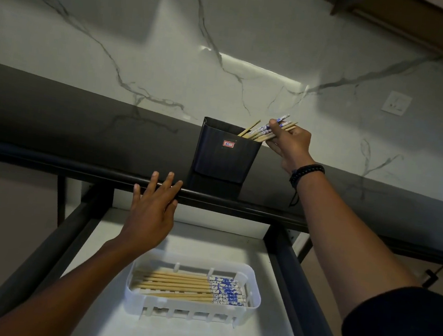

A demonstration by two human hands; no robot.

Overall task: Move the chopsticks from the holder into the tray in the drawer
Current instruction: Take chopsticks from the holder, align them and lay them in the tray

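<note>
head view: holder (226, 154), dark and ribbed, upright on the dark desk (82, 131) near its front edge, small red-and-white label on its face. held chopsticks (263, 130), wooden with blue-and-white patterned ends, leaning rightward out of the holder's mouth. right hand (289, 145), fingers and thumb curled round that bunch just above the holder's rim; beaded bracelet (307, 171) on the wrist. left hand (153, 210), fingers straight and spread, holding nothing, at the desk's front edge just left of the holder; contact with the edge cannot be told. drawer (294, 271), pulled out below the desk, dark sides, pale floor. tray (191, 311), white and slotted, on the drawer floor. stored chopsticks (188, 287), flat and side by side in the tray, patterned ends to the right. marble wall (229, 31), grey-veined, with socket (396, 102) at right.
</note>
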